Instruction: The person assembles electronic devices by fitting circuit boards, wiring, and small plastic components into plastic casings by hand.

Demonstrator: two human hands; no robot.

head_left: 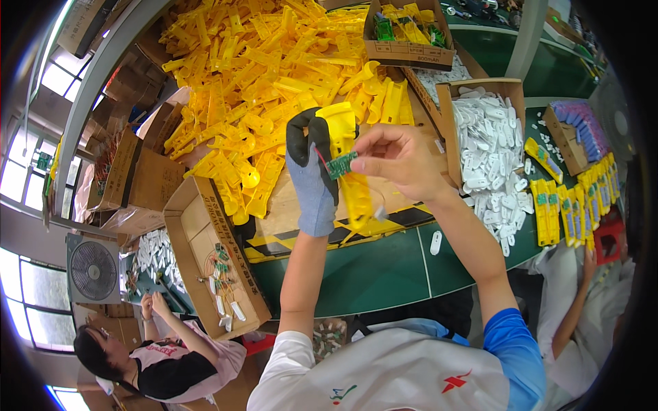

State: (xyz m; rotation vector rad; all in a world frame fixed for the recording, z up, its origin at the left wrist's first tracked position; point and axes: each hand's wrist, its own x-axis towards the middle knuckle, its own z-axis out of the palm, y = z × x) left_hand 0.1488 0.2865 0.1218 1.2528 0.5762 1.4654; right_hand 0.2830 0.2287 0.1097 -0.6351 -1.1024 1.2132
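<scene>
My left hand (312,171), in a grey glove with black fingertips, grips a long yellow plastic housing (351,171) and holds it upright above the bench. My bare right hand (397,161) pinches a small green circuit board (340,165) with a red wire against that housing, just right of the gloved fingers. Both hands are raised in the middle of the view, over a cardboard sheet with black and yellow stripes (301,236).
A big heap of yellow plastic parts (260,75) fills the bench behind. A cardboard box of white parts (490,147) stands right, a box of wired boards (219,274) lower left. Finished yellow pieces (562,209) lie far right. Co-workers sit at lower left (161,356) and right (589,294). A fan (92,269) stands left.
</scene>
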